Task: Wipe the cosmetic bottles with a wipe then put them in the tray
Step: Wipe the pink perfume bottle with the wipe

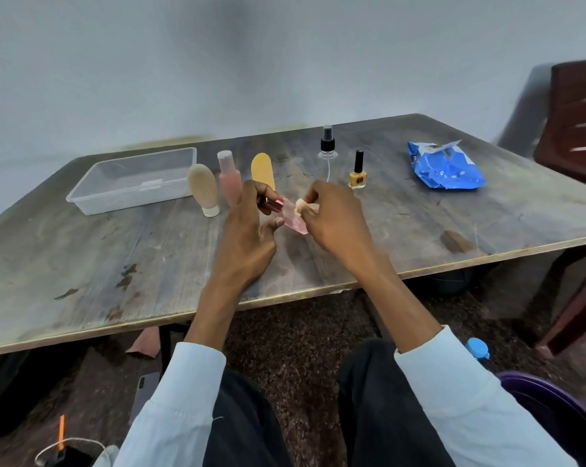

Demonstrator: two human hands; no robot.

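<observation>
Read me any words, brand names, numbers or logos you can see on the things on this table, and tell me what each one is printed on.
Nothing can be quoted with confidence.
Blue wipes packet: white print, too blurred to read.
Yellow nail polish bottle: round dark logo, no legible letters.
Beige tube, pink bottle, spray bottle and clear tray: no text visible.

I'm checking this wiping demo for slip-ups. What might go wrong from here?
The pink bottle, held in the air by its cap end in the left hand, may slip while the right hand rubs it with the wipe. Either hand might topple the upright bottles behind, such as the nail polish.
</observation>
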